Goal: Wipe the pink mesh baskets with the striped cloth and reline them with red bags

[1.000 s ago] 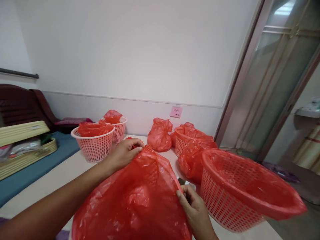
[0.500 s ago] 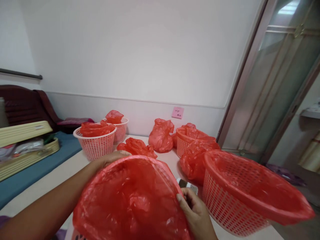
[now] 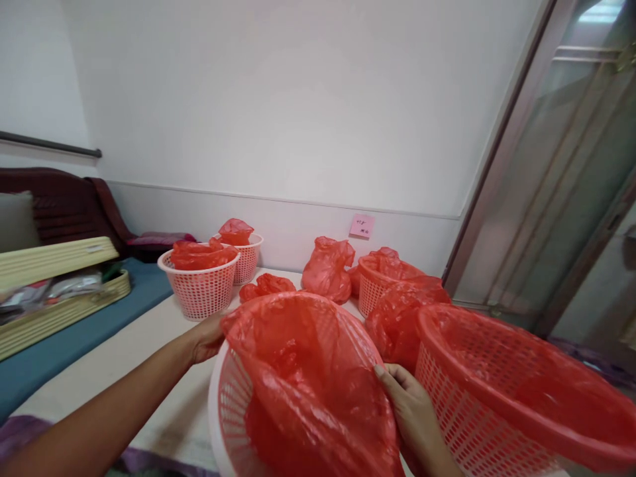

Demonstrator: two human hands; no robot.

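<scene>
A white perforated plastic basket (image 3: pixel 215 404) is close in front of me, with a thin red plastic bag (image 3: pixel 318 391) inside it. The bag is folded over the far and right parts of the rim, while the rim's left side shows bare. My left hand (image 3: pixel 209 339) is closed on the bag's edge at the far left of the rim; its fingertips are hidden behind the plastic. At the right rim, my right hand (image 3: pixel 415 411) pinches the bag against the basket, thumb on the inside. The basket's base is out of view.
Right of me is a larger basket (image 3: pixel 477 397) lined with red plastic. Behind are a crumpled red bag (image 3: pixel 402 318), another lined basket (image 3: pixel 375 285) and a standing bag (image 3: pixel 328 268). Two white baskets (image 3: pixel 201 291) holding red bags stand at the table's (image 3: pixel 163 371) back left.
The bag's left side has come inward off the rim, baring the white basket there. Both hands now sit farther right in view, and the left hand shows more fully. The view has turned slightly left.
</scene>
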